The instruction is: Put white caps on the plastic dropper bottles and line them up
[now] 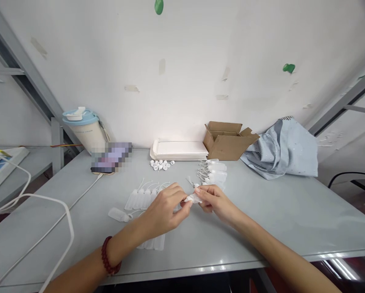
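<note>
Two bare hands in the head view, meeting over the grey table [262, 219], fingertips close together. Left hand [166, 207] pinches a small translucent white piece [194, 198] between thumb and fingers, narrow grip; right hand [216, 201] pinches the same piece from the other side, also narrow. Piece sits right between the hands, partly covered by fingers, exact shape can't tell. Left of grip: row of translucent bottles [141, 199] with loop straps, partly behind left hand; one loose bottle [117, 214] lying further left; more bottles [154, 243] under the left forearm, nearer the wearer. Just beyond right hand: column of strapped bottles [216, 174], lower end hidden by it. Beyond grip, slightly left: cluster of white caps [161, 165], then white flat stack [181, 149]. Beyond and right: open cardboard box [227, 145], crumpled grey-blue cloth [284, 148]. Far left beyond: phone [111, 158], lidded cup [86, 130]
</note>
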Demonstrator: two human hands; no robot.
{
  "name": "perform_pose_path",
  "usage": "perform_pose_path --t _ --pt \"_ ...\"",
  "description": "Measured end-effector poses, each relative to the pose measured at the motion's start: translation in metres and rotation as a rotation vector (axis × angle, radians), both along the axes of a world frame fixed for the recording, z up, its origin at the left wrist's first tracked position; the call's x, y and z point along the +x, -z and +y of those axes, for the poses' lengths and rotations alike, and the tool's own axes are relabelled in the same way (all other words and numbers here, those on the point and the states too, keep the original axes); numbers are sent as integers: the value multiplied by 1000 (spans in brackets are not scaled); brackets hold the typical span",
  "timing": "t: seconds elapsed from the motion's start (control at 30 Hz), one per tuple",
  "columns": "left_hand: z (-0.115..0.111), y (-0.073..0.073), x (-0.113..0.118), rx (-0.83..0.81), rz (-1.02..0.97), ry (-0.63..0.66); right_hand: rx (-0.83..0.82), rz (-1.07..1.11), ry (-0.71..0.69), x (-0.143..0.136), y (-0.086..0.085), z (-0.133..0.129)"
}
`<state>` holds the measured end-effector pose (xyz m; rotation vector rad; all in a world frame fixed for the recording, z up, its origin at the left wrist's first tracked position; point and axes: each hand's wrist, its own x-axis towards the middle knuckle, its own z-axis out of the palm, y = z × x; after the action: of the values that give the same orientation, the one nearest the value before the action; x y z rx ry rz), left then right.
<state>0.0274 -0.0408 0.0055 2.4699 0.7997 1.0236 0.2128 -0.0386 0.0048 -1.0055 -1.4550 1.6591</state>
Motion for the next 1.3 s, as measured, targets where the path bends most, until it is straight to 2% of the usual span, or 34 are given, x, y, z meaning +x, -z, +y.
perform_pose_path --t 0.13,0.27,0.43,0.53,0.7,0.8,1.13,1.3 --pt "2 5 0 223 76 -10 -72 10 -16 0 -1 0" --pt "0 5 0 433 132 -27 -137 56 -49 1 -1 -1" --pt "-1 3 0 584 218 -29 -224 40 -92 5 0 1" --pt "0 4 0 496 201 -18 -228 22 -87 6 -1 1" --pt "5 4 -5 118 65 25 -115 27 -54 3 -3 -2" --pt "7 1 -7 -15 15 15 -15 21 -39 2 -2 -2" --pt "12 -4 -8 -84 -6 -46 80 -7 72 5 -2 -1" --pt "20 -5 -14 -57 9 -121 153 -140 139 5 -6 -1"
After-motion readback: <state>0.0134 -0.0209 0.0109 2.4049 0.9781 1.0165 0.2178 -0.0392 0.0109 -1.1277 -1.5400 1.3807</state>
